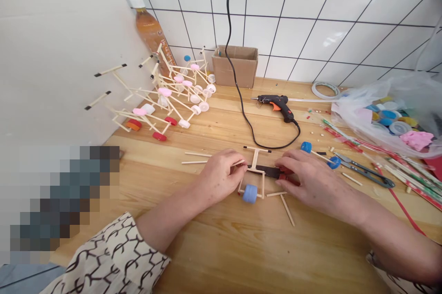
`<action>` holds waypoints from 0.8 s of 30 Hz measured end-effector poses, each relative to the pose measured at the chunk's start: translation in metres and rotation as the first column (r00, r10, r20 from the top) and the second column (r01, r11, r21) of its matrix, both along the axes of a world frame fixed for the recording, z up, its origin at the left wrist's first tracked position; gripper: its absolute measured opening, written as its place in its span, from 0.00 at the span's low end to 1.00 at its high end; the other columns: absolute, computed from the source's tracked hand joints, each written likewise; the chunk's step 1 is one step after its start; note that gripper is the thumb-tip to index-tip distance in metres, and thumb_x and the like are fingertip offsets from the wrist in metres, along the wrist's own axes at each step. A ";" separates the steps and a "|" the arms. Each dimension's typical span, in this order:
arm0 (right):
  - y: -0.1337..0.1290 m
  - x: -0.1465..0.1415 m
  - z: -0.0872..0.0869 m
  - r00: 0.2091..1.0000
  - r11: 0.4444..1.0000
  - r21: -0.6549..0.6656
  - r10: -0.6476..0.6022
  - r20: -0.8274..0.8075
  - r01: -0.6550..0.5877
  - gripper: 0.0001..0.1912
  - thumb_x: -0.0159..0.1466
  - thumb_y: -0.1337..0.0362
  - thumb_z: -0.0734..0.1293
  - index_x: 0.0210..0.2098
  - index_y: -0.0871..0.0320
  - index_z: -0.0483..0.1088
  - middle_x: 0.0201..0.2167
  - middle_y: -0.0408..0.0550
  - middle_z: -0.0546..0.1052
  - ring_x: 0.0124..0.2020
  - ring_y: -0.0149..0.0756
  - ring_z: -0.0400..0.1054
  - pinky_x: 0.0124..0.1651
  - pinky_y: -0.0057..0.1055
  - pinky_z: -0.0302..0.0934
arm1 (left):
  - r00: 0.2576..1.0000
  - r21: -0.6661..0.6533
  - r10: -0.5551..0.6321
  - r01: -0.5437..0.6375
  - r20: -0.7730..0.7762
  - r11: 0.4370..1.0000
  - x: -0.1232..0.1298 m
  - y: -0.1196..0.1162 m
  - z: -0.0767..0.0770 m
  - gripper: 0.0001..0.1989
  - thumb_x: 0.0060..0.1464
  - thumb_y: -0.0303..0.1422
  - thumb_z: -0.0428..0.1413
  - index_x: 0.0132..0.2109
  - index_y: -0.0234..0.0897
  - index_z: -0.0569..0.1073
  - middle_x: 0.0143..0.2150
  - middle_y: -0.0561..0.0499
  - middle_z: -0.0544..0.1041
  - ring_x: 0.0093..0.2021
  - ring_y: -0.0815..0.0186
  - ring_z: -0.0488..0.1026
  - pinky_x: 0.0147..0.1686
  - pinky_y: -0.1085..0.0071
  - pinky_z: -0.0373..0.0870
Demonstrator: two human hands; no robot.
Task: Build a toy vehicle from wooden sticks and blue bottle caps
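A small wooden stick frame point(263, 185) with a blue cap wheel point(250, 194) lies between my hands, its black-tipped crossbar pointing away from me. My left hand point(223, 174) pinches a thin wooden stick point(237, 163) at the frame's left corner. Closed around the red handle of a dark tool, my right hand point(304, 176) rests to the right of the frame. The tool's dark blade point(267, 172) reaches under or behind the frame. Loose sticks point(287, 210) lie just below my right hand, and two more lie beyond my left wrist.
Several stick models point(165, 92) stand at the back left near a bottle point(148, 26). Behind are a cardboard box point(238, 70) and a glue gun point(276, 102) with its cable. To the right are a blue-wheeled axle point(321, 156), snips point(366, 172), straws and a bag of caps point(393, 116).
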State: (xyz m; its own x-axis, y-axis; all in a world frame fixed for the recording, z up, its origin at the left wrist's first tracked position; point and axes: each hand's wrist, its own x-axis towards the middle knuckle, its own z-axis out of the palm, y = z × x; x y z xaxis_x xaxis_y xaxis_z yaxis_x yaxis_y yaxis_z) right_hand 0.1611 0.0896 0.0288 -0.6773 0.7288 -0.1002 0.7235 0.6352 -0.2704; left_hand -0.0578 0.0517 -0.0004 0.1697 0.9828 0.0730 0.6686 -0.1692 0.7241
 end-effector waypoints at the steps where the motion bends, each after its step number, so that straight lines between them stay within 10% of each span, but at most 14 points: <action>1: 0.000 0.001 0.000 1.000 1.000 0.005 0.000 0.002 0.000 0.08 0.59 0.66 0.63 0.38 0.57 0.71 0.37 0.51 0.73 0.40 0.42 0.67 0.41 0.38 0.62 | 1.000 -0.002 0.001 -0.001 0.003 1.000 0.000 0.000 0.000 0.06 0.52 0.26 0.52 0.30 0.34 0.74 0.28 0.52 0.73 0.29 0.70 0.68 0.30 0.76 0.62; 13: 0.012 0.022 0.014 0.997 0.999 0.023 -0.045 -0.067 0.047 0.11 0.62 0.56 0.62 0.37 0.55 0.70 0.38 0.51 0.73 0.39 0.42 0.69 0.39 0.37 0.62 | 0.981 -0.135 0.113 -0.092 0.161 0.987 -0.014 0.001 0.012 0.11 0.56 0.36 0.50 0.33 0.34 0.73 0.27 0.54 0.72 0.28 0.70 0.67 0.28 0.77 0.63; 24: 0.032 0.053 0.043 0.910 0.908 0.156 -0.351 -0.223 0.388 0.14 0.59 0.50 0.60 0.35 0.52 0.70 0.34 0.50 0.76 0.35 0.44 0.69 0.34 0.39 0.62 | 0.949 -0.058 0.118 -0.106 0.291 0.993 -0.016 -0.002 0.014 0.13 0.59 0.35 0.47 0.37 0.35 0.75 0.36 0.50 0.76 0.37 0.68 0.71 0.38 0.75 0.66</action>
State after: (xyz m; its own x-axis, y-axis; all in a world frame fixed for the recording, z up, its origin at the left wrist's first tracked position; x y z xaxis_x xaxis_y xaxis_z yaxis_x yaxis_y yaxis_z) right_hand 0.2142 0.1214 0.0717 -0.3479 0.9223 0.1685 0.8649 0.3851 -0.3220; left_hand -0.0736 0.0496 0.0140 0.0357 0.9975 0.0617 0.4383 -0.0711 0.8960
